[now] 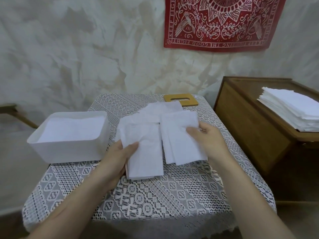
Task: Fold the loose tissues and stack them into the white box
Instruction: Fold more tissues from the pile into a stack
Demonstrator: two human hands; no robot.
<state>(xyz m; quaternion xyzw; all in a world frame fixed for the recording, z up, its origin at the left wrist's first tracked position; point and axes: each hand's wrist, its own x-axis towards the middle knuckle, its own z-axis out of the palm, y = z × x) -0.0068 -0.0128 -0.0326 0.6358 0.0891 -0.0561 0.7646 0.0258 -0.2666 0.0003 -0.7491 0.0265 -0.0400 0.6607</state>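
head view: your left hand (120,152) grips 1 folded tissue stack (146,156) by its left edge, long axis running away from you; your right hand (206,135) pinches a 2nd folded tissue (179,135) beside it. the white box (69,150) sits just left of your left hand, the nearer one.

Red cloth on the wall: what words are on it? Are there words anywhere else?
"KEEP FIGHTING THE GOOD FIGHT": upside down along the red cloth's bottom border.
"KEEP FIGH": up its left border, cut off.
Right border lettering: partly cut off, blurred.
No words elsewhere.
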